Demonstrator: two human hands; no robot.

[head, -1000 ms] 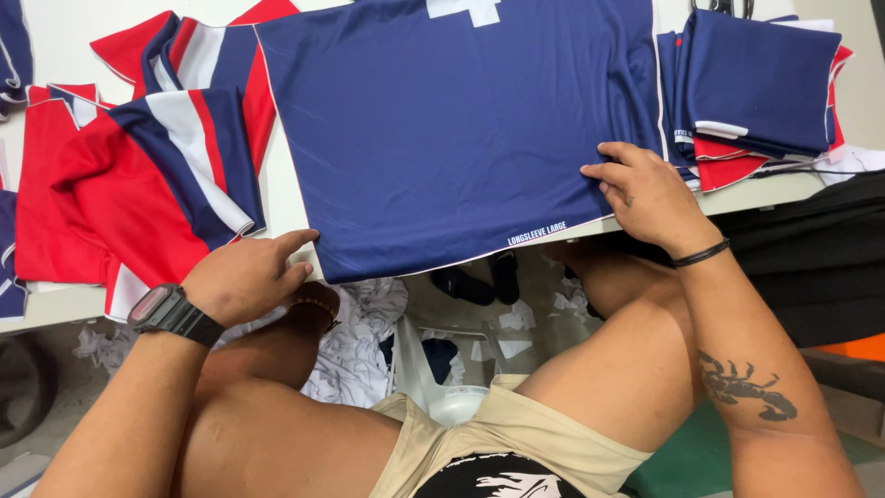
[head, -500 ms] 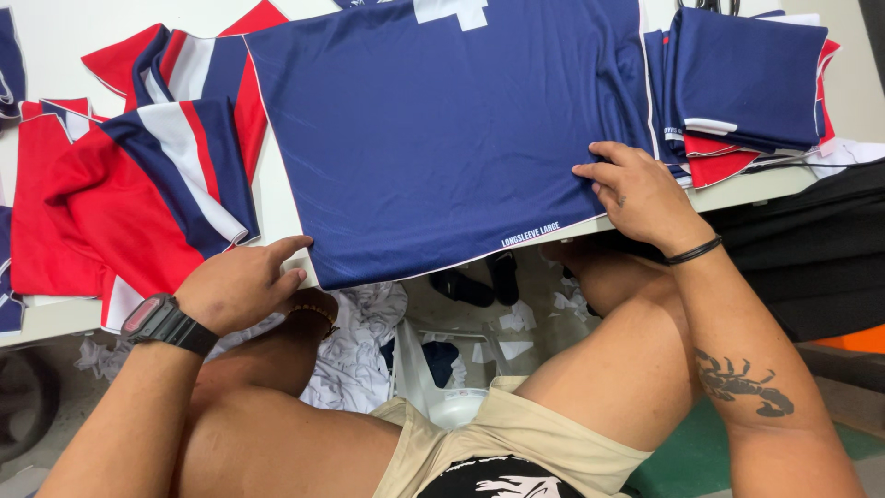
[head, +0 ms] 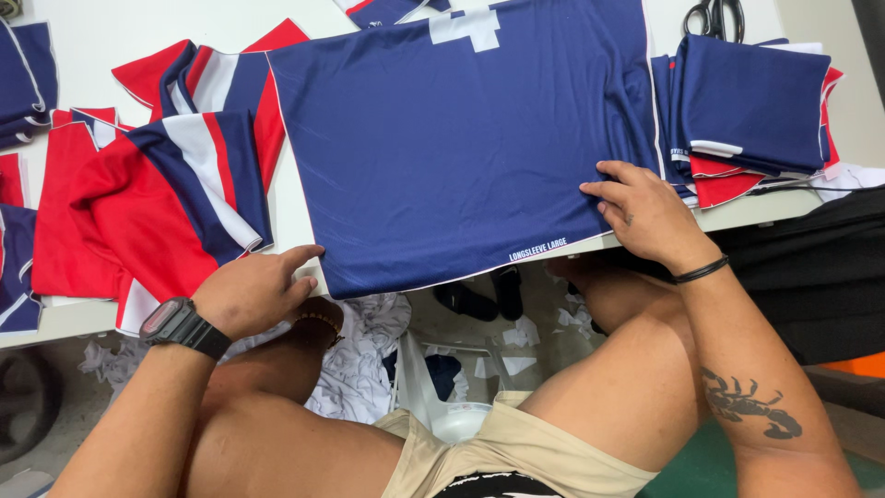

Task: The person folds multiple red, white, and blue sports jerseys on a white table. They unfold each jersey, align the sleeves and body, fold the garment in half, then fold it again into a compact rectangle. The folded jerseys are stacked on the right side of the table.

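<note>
A large navy blue fabric panel (head: 461,148) lies flat on a white table (head: 295,207), its lower edge hanging slightly over the table's front. My right hand (head: 641,212) rests flat on the panel's lower right corner, fingers spread. My left hand (head: 253,290), with a black wristwatch (head: 180,325) on the wrist, touches the panel's lower left corner at the table edge, fingers loosely curled.
Red, white and navy cut fabric pieces (head: 147,198) lie to the left. A stack of folded navy and red pieces (head: 751,115) sits at the right, with black scissors (head: 714,17) behind it. White paper scraps (head: 359,355) and a plastic bag lie under the table by my knees.
The view has shifted slightly. Both hands stay on the panel's lower corners, and the panel looks a little flatter and straighter.
</note>
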